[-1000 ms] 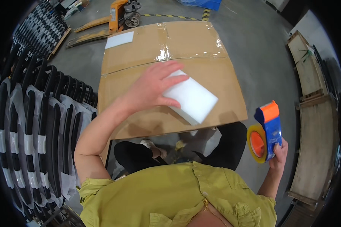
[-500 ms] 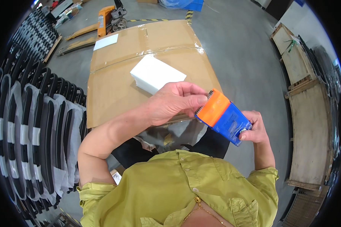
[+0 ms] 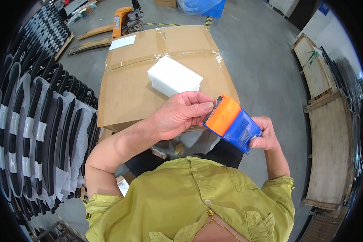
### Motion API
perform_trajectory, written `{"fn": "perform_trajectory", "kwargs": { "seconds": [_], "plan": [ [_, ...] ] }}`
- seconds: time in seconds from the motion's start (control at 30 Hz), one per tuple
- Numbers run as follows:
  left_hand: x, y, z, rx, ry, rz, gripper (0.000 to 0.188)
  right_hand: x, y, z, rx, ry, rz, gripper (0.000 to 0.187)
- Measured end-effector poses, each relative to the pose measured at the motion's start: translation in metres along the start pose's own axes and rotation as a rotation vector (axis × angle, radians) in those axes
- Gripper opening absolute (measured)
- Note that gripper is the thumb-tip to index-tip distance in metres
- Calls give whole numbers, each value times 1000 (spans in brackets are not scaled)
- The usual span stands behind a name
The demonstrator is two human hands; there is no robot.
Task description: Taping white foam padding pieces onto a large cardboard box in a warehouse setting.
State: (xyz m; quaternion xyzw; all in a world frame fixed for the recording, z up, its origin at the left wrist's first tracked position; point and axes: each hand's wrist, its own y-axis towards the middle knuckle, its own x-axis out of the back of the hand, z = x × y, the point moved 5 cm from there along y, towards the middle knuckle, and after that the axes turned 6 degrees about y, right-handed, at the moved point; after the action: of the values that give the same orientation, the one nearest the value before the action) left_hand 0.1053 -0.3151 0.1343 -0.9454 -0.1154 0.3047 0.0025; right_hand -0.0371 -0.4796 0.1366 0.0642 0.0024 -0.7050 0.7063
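Observation:
In front of my chest, my right hand grips a tape dispenser by its near end. The dispenser has a blue body, an orange plate and a dark serrated edge pointing up and left. My left hand is closed in a pinch close beside that toothed edge, with thumb and forefinger together. What sits between those fingertips, if anything, is too small to make out. Just beyond my left hand, a stack of white sheets lies on a large cardboard box with clear tape along its seams.
A flat white sheet lies on the box's far left corner. To the left stand packed rows of black curved frames with white wrapping. An orange pallet jack is behind the box. Wooden crates line the right side.
My left fingertips stay beside the dispenser's teeth, and the dispenser has shifted slightly to the left. The whole view has also shifted a little, with the box appearing lower and further right.

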Motion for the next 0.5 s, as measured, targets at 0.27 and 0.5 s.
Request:
{"fn": "perform_trajectory", "kwargs": {
  "seconds": [0.27,0.5],
  "plan": [
    [9,3,-6,-7,-41,-25,18,-2,3,-3,-16,-5,-23,45],
    [33,11,-16,-66,460,-370,17,-8,13,-7,-128,30,-95,47]
  ]
}}
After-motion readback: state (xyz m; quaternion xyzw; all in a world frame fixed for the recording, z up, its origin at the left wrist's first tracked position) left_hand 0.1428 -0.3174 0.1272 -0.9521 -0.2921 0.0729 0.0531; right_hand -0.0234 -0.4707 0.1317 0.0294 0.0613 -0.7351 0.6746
